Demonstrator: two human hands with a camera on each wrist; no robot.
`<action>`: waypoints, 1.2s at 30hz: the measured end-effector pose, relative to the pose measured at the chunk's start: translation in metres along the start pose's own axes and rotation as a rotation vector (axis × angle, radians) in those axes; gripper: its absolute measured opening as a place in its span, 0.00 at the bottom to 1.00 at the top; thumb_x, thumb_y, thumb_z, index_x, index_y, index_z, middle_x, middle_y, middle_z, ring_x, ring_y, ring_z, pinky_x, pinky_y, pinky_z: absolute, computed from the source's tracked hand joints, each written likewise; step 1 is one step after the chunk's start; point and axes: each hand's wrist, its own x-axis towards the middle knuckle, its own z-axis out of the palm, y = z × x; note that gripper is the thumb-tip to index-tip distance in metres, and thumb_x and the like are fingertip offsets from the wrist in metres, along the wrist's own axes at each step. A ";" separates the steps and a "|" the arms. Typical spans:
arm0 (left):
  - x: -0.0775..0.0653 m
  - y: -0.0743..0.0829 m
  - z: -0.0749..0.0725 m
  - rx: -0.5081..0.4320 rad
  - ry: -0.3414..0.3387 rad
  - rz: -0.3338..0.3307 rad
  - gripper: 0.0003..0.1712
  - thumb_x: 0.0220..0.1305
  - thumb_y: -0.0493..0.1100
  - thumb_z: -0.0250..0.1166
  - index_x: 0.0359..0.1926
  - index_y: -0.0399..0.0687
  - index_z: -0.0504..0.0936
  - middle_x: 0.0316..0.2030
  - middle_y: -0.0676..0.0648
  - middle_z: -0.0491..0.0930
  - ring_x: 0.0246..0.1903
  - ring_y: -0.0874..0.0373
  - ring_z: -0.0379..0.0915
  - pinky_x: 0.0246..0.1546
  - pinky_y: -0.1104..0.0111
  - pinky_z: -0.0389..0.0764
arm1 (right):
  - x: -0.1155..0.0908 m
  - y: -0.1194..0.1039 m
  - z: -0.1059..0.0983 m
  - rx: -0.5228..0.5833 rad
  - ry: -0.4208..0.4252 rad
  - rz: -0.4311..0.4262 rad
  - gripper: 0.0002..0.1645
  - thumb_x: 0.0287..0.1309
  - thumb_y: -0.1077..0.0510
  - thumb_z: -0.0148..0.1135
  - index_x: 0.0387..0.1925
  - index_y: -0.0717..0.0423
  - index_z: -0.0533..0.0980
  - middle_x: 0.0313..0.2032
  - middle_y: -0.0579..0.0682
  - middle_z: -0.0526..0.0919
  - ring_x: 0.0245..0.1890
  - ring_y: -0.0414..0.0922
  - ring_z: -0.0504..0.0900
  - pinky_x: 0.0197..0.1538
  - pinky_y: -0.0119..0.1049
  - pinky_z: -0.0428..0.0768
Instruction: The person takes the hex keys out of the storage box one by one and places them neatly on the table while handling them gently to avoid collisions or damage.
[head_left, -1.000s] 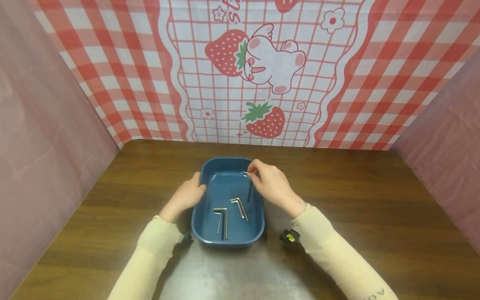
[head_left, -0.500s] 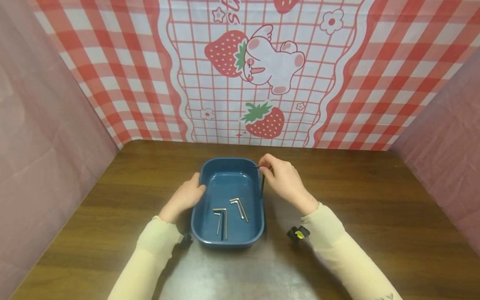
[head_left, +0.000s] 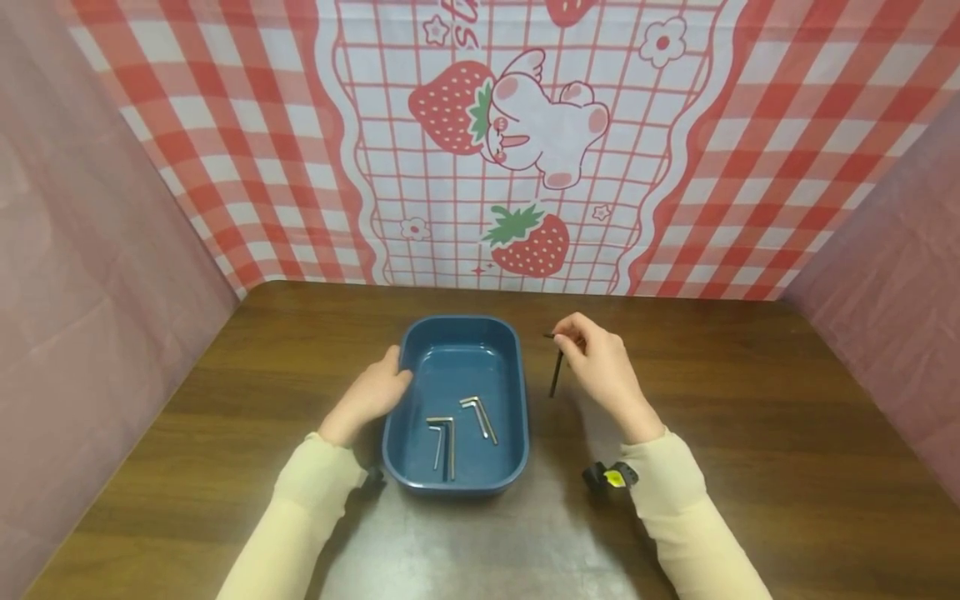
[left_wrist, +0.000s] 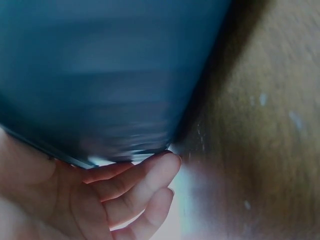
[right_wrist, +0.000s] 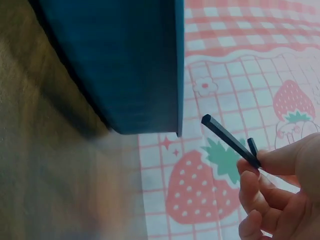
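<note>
Just left of the right fingers point(right_wrist: 251, 187) stands the blue tray's rim point(head_left: 522, 375); rightward, worktop point(head_left: 750, 417) stretches away. Left fingers point(left_wrist: 145, 182) hold its opposite wall. Only the head view shows silver keys point(head_left: 452, 450) inside. Pinched in the right fingers, the black hex key point(head_left: 556, 377) slants its long arm downward, short arm pointing trayward.

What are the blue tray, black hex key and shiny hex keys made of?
Blue tray: probably plastic, smooth and glossy; highlights show inside.
Black hex key: likely steel, dark satin; its facets are crisp.
Shiny hex keys: apparently metal, perhaps plated; they glint brightly.
</note>
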 end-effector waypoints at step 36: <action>0.001 0.000 0.002 0.005 0.027 -0.012 0.23 0.65 0.45 0.43 0.56 0.36 0.60 0.50 0.32 0.72 0.47 0.41 0.72 0.47 0.50 0.72 | -0.010 0.030 0.012 -0.083 -0.310 0.062 0.03 0.56 0.60 0.58 0.33 0.55 0.75 0.21 0.47 0.77 0.20 0.39 0.70 0.26 0.34 0.67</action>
